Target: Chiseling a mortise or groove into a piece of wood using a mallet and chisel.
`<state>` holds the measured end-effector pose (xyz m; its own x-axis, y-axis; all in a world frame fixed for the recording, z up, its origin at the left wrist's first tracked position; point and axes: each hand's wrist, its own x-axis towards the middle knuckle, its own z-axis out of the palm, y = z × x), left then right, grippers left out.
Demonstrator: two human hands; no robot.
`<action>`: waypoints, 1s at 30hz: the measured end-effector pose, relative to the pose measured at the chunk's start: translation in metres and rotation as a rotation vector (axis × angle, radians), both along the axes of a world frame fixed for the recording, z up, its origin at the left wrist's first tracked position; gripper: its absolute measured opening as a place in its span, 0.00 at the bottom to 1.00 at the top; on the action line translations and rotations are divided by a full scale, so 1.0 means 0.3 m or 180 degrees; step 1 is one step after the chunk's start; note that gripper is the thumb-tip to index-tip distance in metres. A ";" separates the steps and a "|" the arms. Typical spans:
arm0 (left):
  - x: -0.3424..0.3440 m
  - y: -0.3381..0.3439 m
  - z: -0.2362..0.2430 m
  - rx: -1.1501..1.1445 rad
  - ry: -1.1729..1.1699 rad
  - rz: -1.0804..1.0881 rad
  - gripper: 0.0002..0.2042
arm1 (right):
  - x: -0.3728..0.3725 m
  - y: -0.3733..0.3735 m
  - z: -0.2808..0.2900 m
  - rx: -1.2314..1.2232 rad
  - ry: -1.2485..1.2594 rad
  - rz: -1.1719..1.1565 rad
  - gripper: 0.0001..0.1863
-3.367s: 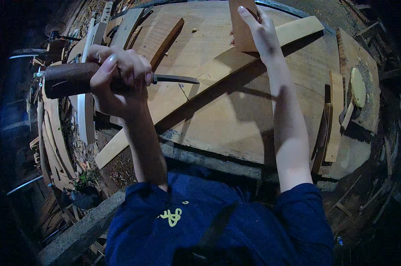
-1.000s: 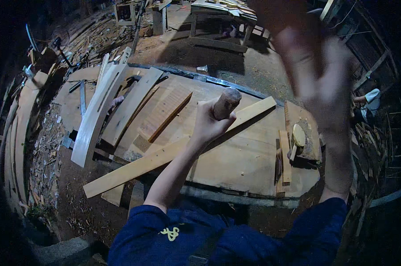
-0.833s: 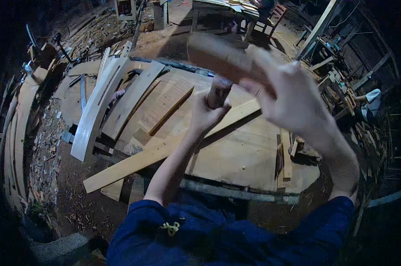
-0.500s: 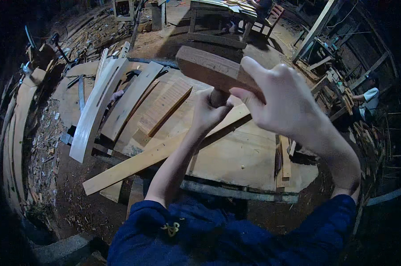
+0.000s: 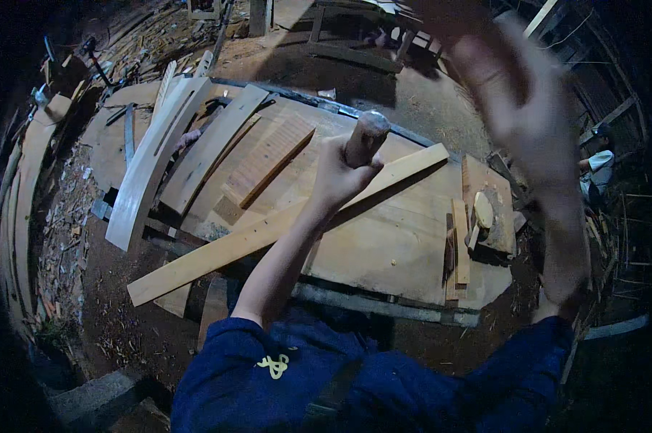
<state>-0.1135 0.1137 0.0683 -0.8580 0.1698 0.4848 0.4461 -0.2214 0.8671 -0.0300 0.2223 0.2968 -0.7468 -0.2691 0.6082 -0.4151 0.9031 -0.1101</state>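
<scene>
My left hand (image 5: 333, 177) is closed round the thick wooden handle of a chisel (image 5: 369, 133), whose worn round end sticks up out of the fist. The blade is hidden below the hand. A long narrow board (image 5: 217, 261) lies slantwise on the work table under my left hand and wrist. Raised at the upper right, my right hand (image 5: 539, 108) grips a dark brown wooden block (image 5: 452, 20). Both are smeared by motion, and part of the block is cut off by the top edge. A gap separates the block from the chisel's end.
The wooden work table (image 5: 391, 270) carries a ridged board (image 5: 272, 164), a pale slotted board (image 5: 149, 169) and another plank (image 5: 217, 148) at left. Small wood strips (image 5: 461, 242) and a block with a pale oval piece (image 5: 483, 209) lie at right. Another person (image 5: 598, 162) is at far right.
My right hand has lifted the wooden block up and to the right, away from the chisel's end, which now shows. My left hand keeps its grip in nearly the same place.
</scene>
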 end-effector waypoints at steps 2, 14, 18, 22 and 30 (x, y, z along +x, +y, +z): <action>0.001 0.002 -0.004 0.0087 0.0034 -0.0121 0.12 | 0.014 -0.003 0.010 -0.0671 -0.0038 -0.0049 0.16; -0.012 0.005 0.001 0.0132 0.0019 -0.0136 0.10 | 0.008 -0.006 -0.024 -0.0642 -0.0441 -0.0082 0.20; -0.029 -0.004 -0.007 0.0123 0.0005 -0.0279 0.17 | -0.024 -0.021 -0.116 0.0900 -0.1151 -0.0296 0.19; -0.028 0.005 -0.011 -0.0041 0.0191 -0.0124 0.15 | -0.035 0.041 -0.085 0.0401 -0.0138 0.0312 0.17; -0.008 0.014 0.008 -0.0039 0.0288 -0.0205 0.10 | -0.036 0.021 -0.152 0.0458 -0.1168 -0.0176 0.16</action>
<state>-0.1160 0.1180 0.0707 -0.7979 0.2295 0.5573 0.5079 -0.2418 0.8268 -0.0409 0.2286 0.2512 -0.9232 -0.2853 0.2575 -0.3219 0.9400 -0.1128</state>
